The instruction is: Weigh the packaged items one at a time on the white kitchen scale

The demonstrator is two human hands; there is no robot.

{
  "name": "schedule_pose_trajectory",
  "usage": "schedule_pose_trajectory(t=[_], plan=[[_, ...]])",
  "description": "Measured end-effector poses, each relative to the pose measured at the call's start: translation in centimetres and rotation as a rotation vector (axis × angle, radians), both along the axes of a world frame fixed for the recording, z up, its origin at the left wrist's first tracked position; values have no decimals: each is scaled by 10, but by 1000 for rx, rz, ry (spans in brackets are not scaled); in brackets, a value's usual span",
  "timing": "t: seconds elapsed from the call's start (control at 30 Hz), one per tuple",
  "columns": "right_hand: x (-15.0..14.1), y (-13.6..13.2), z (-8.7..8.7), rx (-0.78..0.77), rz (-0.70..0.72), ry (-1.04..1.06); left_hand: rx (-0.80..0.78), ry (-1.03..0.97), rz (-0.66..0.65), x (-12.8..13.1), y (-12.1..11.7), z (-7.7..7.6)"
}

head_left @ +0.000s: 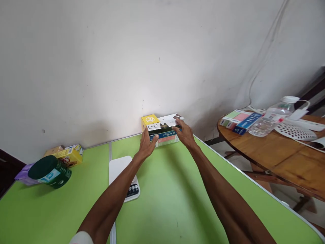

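Observation:
A stack of flat boxes [165, 134] stands at the far edge of the green table [157, 203], against the wall. The top box [159, 121] is white with a yellow end. My left hand [147, 144] presses its fingers against the stack's left side. My right hand [185, 134] rests on the stack's right end, fingers laid over the top boxes. Both hands clasp the stack between them.
A white kitchen scale [122, 176] lies under my left forearm. A dark green jar [50, 171], a yellow box [69, 156] and a purple pack [22, 174] sit at the far left. A round wooden table [279, 156] to the right carries boxes and a plastic bottle [271, 120].

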State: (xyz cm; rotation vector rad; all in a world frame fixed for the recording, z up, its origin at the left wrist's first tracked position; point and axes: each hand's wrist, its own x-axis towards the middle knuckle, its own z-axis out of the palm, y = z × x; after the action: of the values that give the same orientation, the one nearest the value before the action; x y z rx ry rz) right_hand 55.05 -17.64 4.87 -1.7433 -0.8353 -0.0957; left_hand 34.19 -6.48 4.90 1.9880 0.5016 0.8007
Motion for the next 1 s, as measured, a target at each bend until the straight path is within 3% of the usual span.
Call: schedule_pose_trajectory(t=[0.27, 0.4, 0.47, 0.57, 0.63, 0.7, 0.87, 0.93, 1.0], plan=[[2, 5, -13, 15, -32, -36, 66, 98, 76, 9, 1, 4], [-28, -15, -11, 32, -129, -113, 40, 73, 50, -21, -12, 14], [-56, -28, -18, 54, -173, -177, 16, 70, 40, -58, -23, 14], [-106, -42, -32, 34, -103, -282, -36, 57, 94, -128, -38, 6], [-142, -41, -37, 24, 16, -325, -76, 18, 229, -176, -43, -2], [-181, -30, -35, 32, 186, -329, -83, -42, 453, -224, -39, -9], [-292, 36, -20, 49, 685, -125, 105, -177, 1043, -338, 2, -10], [-336, 74, -20, -4, 852, -21, 148, -231, 1207, -378, 26, -10], [-378, 115, -24, -67, 1001, 75, 77, -275, 1280, -409, 53, -14]])
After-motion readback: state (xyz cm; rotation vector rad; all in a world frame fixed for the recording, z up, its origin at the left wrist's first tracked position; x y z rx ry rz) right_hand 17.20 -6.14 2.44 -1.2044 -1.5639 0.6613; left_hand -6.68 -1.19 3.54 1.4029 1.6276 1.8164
